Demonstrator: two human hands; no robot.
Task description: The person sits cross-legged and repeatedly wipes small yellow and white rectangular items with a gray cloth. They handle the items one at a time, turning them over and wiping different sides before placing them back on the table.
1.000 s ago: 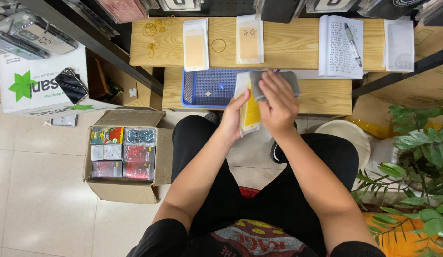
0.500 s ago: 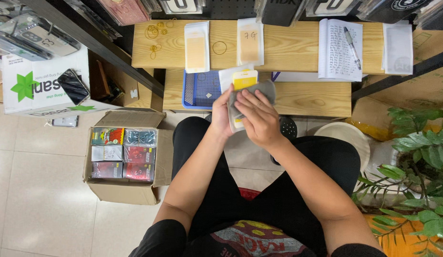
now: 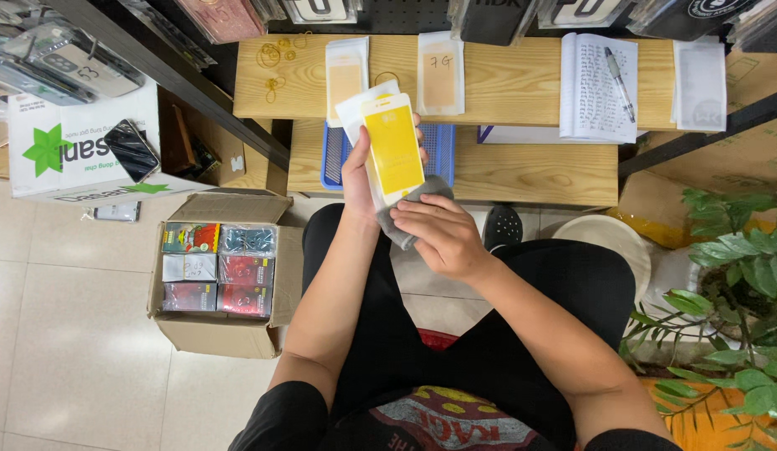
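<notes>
My left hand (image 3: 361,179) holds a flat yellow phone-shaped screen sheet (image 3: 392,147) upright, with a white sleeve behind it, in front of the blue basket (image 3: 442,152). My right hand (image 3: 442,234) pinches a grey cloth (image 3: 409,219) against the sheet's lower edge. Both hands hover above my lap, just before the lower wooden shelf (image 3: 530,171). Two clear packets (image 3: 346,77) (image 3: 440,73) lie on the upper wooden shelf.
An open notebook with a pen (image 3: 599,85) and a white paper (image 3: 700,82) lie on the upper shelf at right. A cardboard box of small coloured packs (image 3: 217,269) stands on the floor at left. A green plant (image 3: 731,284) stands at right.
Both hands came back toward me and leftward from the shelf. The yellow sheet now stands face-up in my left hand, and the grey cloth has moved to its bottom edge.
</notes>
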